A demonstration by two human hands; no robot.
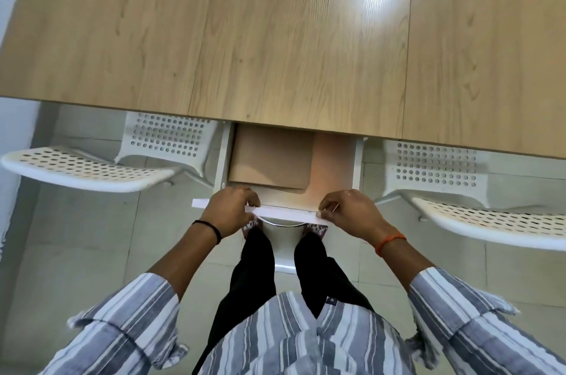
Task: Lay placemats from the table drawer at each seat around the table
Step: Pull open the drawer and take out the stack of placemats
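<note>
While both hands grip its front edge, the drawer [333, 160] stands pulled out from under the table [275, 37].
Done: drawer open; tan placemats [271, 160] exposed, lying flat inside toward its left side.
Left: no placemat on the tabletop yet; every seat unserved, including the two white perforated chairs, one left [85, 168] and one right [490, 221].
Left hand [229, 209]: fingers curled over the white drawer front [288, 215]; holding it, no mat.
Right hand [349, 209]: likewise clasping the front edge; no mat.
Writing: none legible anywhere.
</note>
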